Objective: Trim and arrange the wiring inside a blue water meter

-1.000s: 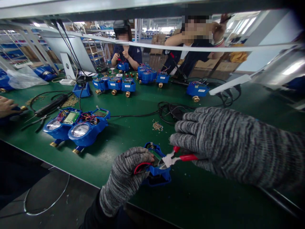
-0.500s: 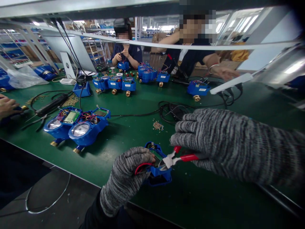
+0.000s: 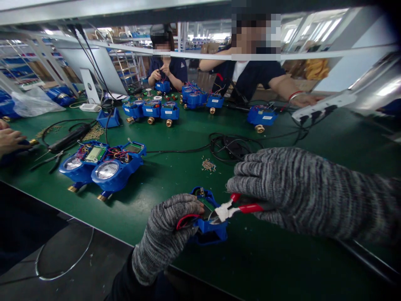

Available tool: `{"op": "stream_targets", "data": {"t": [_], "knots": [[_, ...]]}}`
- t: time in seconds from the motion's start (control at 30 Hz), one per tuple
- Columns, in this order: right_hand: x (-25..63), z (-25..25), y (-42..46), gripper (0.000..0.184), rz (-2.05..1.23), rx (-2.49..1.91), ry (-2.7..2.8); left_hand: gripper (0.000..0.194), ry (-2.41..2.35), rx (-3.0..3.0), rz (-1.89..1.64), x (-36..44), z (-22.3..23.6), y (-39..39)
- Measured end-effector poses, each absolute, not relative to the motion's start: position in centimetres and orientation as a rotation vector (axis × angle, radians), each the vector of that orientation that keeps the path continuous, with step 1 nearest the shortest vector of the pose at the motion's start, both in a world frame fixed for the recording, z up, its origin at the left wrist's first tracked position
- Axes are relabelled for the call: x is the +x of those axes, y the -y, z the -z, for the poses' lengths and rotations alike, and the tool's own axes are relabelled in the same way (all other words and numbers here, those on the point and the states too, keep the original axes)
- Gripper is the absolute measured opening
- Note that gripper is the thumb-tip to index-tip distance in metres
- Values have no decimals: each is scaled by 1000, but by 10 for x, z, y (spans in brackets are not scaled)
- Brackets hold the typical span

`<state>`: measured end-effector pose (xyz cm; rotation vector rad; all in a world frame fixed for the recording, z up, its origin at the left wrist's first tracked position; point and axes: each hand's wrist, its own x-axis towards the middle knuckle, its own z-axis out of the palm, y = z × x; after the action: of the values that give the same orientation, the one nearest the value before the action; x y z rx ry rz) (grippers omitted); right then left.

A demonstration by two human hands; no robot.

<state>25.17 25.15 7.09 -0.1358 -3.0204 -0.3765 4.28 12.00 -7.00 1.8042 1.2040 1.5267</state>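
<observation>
My right hand (image 3: 266, 188), in a grey knitted glove, is closed around the red handles of a pair of pliers (image 3: 223, 212). The jaws reach into the near end of a blue water meter housing (image 3: 205, 228), at a thin wire there. My left hand (image 3: 171, 230), gloved alike, grips this housing from its left side. A red wire loop (image 3: 183, 220) shows by the left thumb. Inside the housing a green circuit board (image 3: 208, 205) is partly visible; the left fingers cover the rest.
Two open blue water meters (image 3: 108, 171) stand left on the green table (image 3: 175, 167). A small pile of screws (image 3: 208, 165) and a coiled black cable (image 3: 230, 146) lie beyond my hands. Across the table, a co-worker's hand (image 3: 303, 99) is at a white power strip (image 3: 324, 104).
The co-worker across has brought a hand to the power strip, which has shifted right and tilted. My hands, the pliers and the housing stay nearly where they were.
</observation>
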Motion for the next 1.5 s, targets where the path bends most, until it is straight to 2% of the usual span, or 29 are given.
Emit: {"op": "stream_targets", "data": {"t": [0.17,0.3,0.5,0.6,0.73,0.93,1.33,1.5], "knots": [[262,-60,-241,26,475,-166,2910,27,-1296,1812,-1563,41,69,-121],[270,-48,-228,32,677,-252,2790,28,-1331,1745,-1572,42,65,-122],[273,-36,-230,35,322,-392,2848,31,-1237,1749,-1585,41,71,-123],[270,-36,-234,42,250,-391,2874,31,-1260,1741,-1563,39,75,-123],[271,-36,-236,41,165,-395,2876,30,-1274,1763,-1554,39,76,-122],[278,-31,-243,31,103,-362,2890,31,-1223,1792,-1567,41,73,-122],[277,-34,-248,31,89,-308,2922,29,-1259,1843,-1543,43,75,-121],[282,-29,-251,28,-35,-321,2966,28,-1226,1848,-1552,44,74,-120]]}}
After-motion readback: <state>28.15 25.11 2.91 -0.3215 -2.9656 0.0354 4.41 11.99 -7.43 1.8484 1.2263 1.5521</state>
